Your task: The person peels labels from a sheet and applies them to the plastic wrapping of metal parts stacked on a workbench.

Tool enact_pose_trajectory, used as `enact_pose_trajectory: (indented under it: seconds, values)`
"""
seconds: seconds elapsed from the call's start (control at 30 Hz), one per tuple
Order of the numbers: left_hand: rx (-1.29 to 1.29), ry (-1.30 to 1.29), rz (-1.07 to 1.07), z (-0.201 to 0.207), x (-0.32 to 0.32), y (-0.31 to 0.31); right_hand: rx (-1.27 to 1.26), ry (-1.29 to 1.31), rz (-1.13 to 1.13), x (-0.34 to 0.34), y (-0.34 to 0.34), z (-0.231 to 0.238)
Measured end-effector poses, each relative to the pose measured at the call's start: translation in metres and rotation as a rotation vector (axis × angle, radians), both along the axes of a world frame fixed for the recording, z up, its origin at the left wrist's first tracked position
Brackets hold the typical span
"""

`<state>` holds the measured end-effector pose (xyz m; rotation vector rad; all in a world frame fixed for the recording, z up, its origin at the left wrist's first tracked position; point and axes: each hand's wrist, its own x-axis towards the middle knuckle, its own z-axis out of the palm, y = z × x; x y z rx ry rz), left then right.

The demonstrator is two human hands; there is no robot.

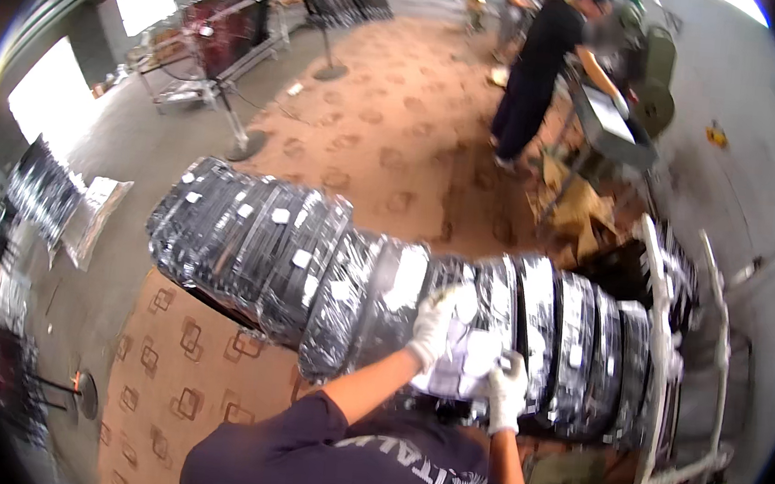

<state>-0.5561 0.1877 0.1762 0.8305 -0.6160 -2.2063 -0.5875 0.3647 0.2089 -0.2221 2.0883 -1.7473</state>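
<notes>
Dark blue fabric of the person's shirt (331,463) is filling the bottom of the view, and both forearms are reaching up from it to a long row of plastic-wrapped black rings (348,271) that are standing on edge, side by side, like tyres in shiny film. That row is stretching from the far left, above the patterned brown floor covering (407,124), across to a white tube rack (663,358) on the right, where the last rings are leaning between its bars. Each ring is carrying a small white label on its film. The left hand (433,327), in a white glove, is lying flat on top of one wrapped ring near the middle of the row, fingers spread and holding nothing. The right hand (507,393), gloved too, is sitting just beside it to the right, fingers curled and pinching a loose white sheet of wrapping (465,359) on the same ring. Beyond the row, a person in black clothes (536,71) is standing at a grey metal stand (614,128). Left of the row, more wrapped bundles (41,193) are lying on the grey floor.
</notes>
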Motion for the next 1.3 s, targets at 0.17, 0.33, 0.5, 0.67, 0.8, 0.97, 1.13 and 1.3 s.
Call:
enact_pose_trajectory:
  seconds: [0.17,0.33,0.5,0.67,0.8,0.97,1.13,1.3]
  values:
    - [-0.852,-0.066,-0.229,0.042,0.006,0.052,0.166,0.199,-0.053,0.004,-0.004,-0.008]
    - [-1.597,-0.082,-0.213,0.068,0.017,0.06,-0.129,-0.174,-0.023,-0.003,0.021,0.014]
    - [-1.858,-0.013,-0.237,0.057,0.016,0.061,-0.143,-0.241,-0.103,-0.017,0.037,0.028]
    - [-1.971,0.067,-0.267,0.054,0.015,0.056,-0.276,-0.437,-0.034,-0.029,0.035,0.049]
    - [-1.823,-0.009,-0.28,0.057,0.012,0.062,-0.057,-0.083,-0.129,-0.043,0.033,0.029]
    - [-1.677,-0.153,-0.386,0.054,0.009,0.06,0.348,0.599,0.095,-0.05,0.042,0.057]
    - [-1.698,-0.151,-0.713,0.066,0.003,0.059,0.466,1.17,0.426,-0.047,0.048,0.082]
    - [-1.685,0.013,-0.69,0.066,-0.001,0.061,0.324,1.013,0.578,-0.055,0.056,0.083]
